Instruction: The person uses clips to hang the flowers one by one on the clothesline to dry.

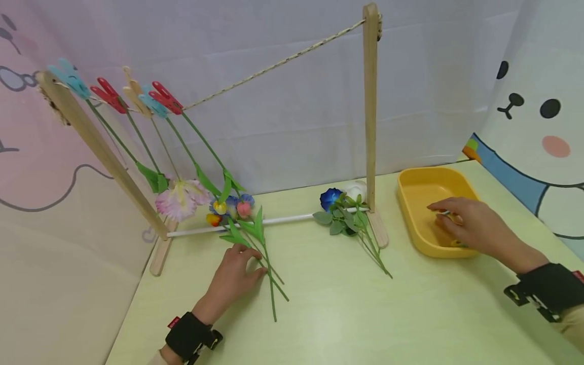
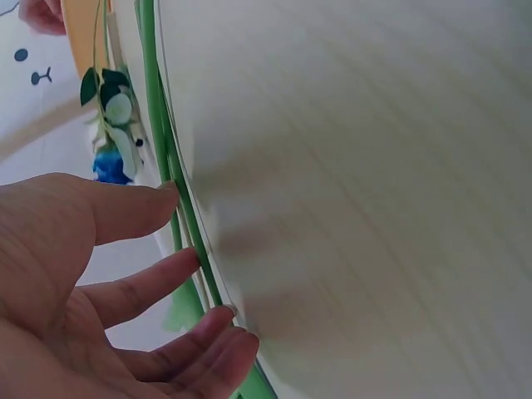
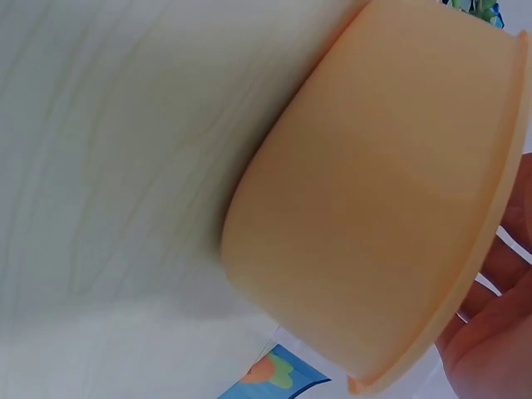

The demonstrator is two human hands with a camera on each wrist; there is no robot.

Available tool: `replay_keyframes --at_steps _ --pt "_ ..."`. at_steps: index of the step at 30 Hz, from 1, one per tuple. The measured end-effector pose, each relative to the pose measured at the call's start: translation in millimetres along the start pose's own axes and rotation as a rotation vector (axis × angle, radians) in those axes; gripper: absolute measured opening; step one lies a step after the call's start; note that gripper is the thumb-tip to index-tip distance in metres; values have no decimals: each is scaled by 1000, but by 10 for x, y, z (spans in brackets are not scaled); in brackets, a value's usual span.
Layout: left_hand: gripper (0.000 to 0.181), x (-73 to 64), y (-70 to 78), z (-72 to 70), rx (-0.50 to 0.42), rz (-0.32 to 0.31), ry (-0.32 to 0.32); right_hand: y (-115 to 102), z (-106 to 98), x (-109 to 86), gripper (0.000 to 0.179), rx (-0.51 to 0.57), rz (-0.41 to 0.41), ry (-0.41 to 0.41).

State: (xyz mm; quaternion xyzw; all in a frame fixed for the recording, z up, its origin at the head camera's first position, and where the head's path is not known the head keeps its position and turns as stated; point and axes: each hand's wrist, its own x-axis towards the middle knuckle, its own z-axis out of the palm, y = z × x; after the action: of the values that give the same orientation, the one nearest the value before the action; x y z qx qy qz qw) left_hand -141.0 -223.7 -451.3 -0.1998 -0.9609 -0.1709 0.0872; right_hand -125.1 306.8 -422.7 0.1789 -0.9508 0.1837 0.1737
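My left hand reaches over the green stems of artificial flowers lying on the table. Its thumb and fingertips are right at the stems, spread and not closed round them, as the left wrist view shows. Inside the yellow bin, my right hand pinches a small pale-blue thing, mostly hidden by the fingers. A small yellow piece lies under that hand. In the right wrist view, the bin wall hides most of the hand.
A rope runs between two wooden posts. Red clothespins, blue ones and a tan one hold flowers hanging upside down at left. A white rod joins the posts low down. A blue rose and a white flower lie by the right post.
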Motion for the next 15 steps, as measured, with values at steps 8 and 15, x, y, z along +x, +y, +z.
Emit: replay_keyframes --at_steps 8,15 --pt "22 91 223 99 -31 90 -15 138 -37 30 30 -57 3 -116" --pt "22 210 383 223 -46 141 -44 187 6 29 32 -75 42 -257"
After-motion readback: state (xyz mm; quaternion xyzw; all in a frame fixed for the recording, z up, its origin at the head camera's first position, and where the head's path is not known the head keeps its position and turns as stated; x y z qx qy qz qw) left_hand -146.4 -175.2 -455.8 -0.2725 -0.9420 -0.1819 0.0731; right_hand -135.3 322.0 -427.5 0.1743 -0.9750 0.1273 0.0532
